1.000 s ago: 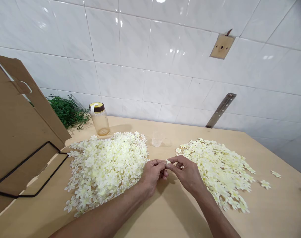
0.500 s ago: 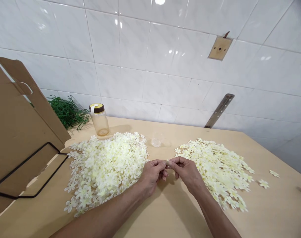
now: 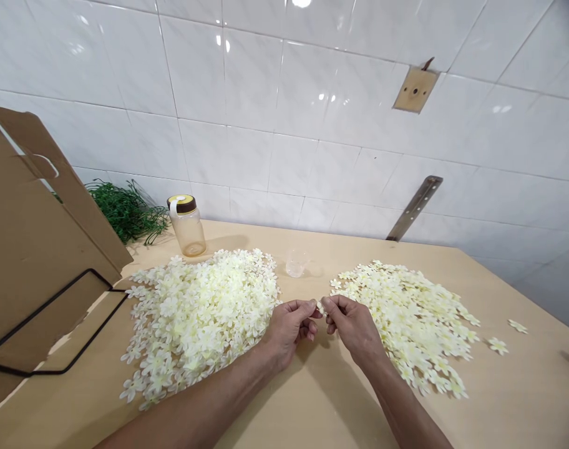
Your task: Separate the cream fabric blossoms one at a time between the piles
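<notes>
Between my two hands, at the middle of the table, is a small pale artificial flower (image 3: 320, 307), mostly covered by fingertips. My left hand (image 3: 289, 327) is closed, its thumb and index finger pinching one side of the flower. From the other side my right hand (image 3: 354, 324) pinches it with thumb and index finger. A tall heap of pale yellow-white artificial flowers (image 3: 204, 312) lies beside my left hand. Just beyond my right hand spreads a flatter heap of similar flowers (image 3: 420, 318).
A small clear plastic cup (image 3: 294, 267) stands behind my hands. Farther left are a bottle with a brown and yellow lid (image 3: 188, 227), green artificial stems (image 3: 128, 212), a cardboard box (image 3: 41, 218) and a black wire frame (image 3: 73, 365). Two loose flowers (image 3: 498, 346) lie at right.
My right fingertips have shifted slightly right, away from my left ones, so more of the small flower shows between them. The heaps look unchanged.
</notes>
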A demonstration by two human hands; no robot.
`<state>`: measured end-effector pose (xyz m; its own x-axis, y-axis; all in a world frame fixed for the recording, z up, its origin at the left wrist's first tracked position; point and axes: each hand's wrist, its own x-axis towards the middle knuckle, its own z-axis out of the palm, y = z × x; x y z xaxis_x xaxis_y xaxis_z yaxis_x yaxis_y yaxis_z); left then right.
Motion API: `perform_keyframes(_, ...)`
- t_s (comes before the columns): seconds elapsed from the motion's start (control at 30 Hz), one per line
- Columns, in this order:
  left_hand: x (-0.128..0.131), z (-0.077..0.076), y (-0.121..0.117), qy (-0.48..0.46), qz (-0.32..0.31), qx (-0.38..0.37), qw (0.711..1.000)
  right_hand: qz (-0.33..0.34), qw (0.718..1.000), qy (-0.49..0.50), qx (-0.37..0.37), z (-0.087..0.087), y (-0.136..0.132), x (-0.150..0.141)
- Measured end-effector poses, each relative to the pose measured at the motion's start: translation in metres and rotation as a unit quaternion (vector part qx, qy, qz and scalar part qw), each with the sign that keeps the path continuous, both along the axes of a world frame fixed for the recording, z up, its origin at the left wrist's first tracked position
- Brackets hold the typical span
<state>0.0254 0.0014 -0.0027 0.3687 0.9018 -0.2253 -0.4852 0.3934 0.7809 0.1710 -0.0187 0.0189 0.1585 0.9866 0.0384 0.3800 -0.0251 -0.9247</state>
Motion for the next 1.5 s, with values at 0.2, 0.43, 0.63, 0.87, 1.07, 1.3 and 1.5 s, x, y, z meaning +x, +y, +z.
perform_keyframes(0.2,0.000,0.004,-0.005,0.046,0.003,0.016,0.999,-0.024,1.000,-0.006,-0.007,0.001,0.000,-0.002)
perform_keyframes(0.43,0.001,0.002,-0.002,0.048,0.007,0.002,0.999,-0.011,0.975,0.218,-0.051,-0.007,0.007,0.003)
perform_keyframes(0.63,0.002,-0.001,-0.002,0.051,0.006,0.017,0.999,-0.005,0.954,0.292,-0.074,-0.007,0.010,0.009)
perform_keyframes(0.87,0.006,-0.003,-0.006,0.128,-0.006,0.059,0.990,-0.140,0.976,0.152,0.073,0.006,0.004,0.001)
perform_keyframes(1.07,0.008,-0.005,-0.016,0.141,-0.033,0.124,0.982,0.100,0.988,-0.039,0.109,0.024,-0.013,-0.020)
perform_keyframes(1.3,0.003,-0.003,-0.004,0.118,0.022,0.056,0.991,-0.011,0.975,-0.178,0.130,0.012,-0.005,0.006)
perform_keyframes(1.5,0.002,-0.005,-0.002,0.096,0.040,0.052,0.993,0.028,0.971,-0.211,0.111,-0.002,0.000,0.009)
